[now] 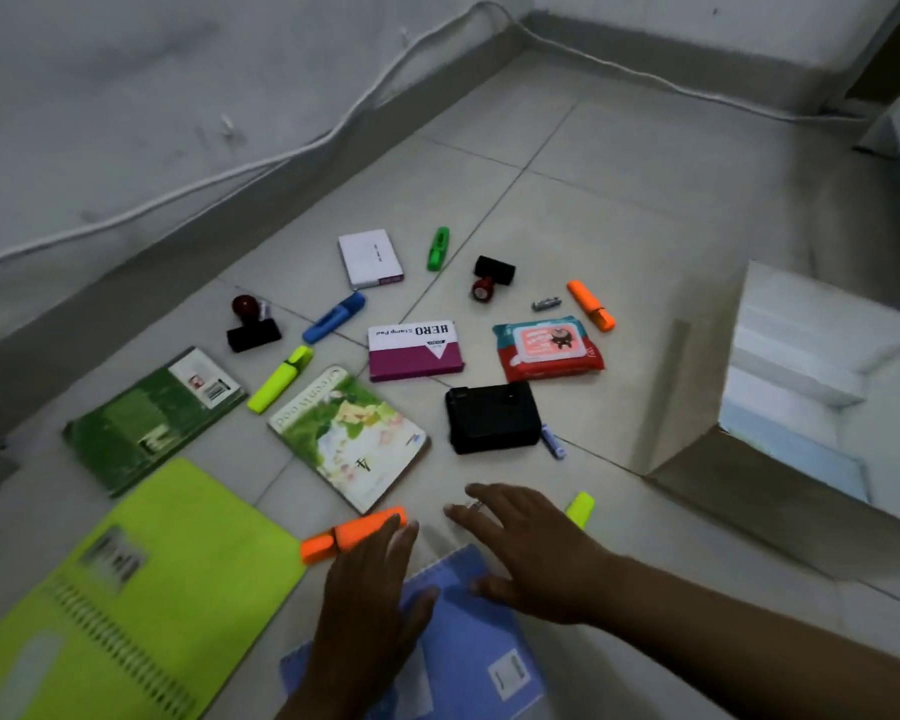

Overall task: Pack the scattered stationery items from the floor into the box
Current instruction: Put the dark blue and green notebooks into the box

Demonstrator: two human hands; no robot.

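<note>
**Stationery spread on the floor, both my hands flat and holding nothing**

Stationery lies scattered over the pale tiled floor (619, 163), and the box (707, 491) stands open at my right, its flaps up.

My left hand (365, 600) is spread with straight fingers over the blue spiral notebook (468, 646) nearest me, gripping nothing; its fingertips reach the near orange highlighter (352, 535). My right hand (528, 543) is also open, fingers stretched out above the same notebook's far edge, empty. A yellow highlighter (581, 508) pokes out just beyond that hand.

Left of the blue notebook is a lime-green spiral notebook (141, 589), its label too blurred to read. Beyond it lies a dark green book (146, 423), and beside that a notebook printed "Greenwood" (346, 436) with a "4" on its cover. Another yellow highlighter (280, 379) lies between those two.

Further out: a black case (492, 418) with a small blue stick (553, 441) against its right side, a purple-and-white box reading "HERO Stamp Pad" (415, 350), and a red wet-wipes pack (547, 348). Past these sit a blue highlighter (333, 318), a black rubber stamp with a red knob (251, 324), a white box (370, 258) whose print I cannot read, a green highlighter (438, 248), a second black stamp (492, 278), a small silvery piece (546, 304), and a second orange highlighter (591, 305).
</note>
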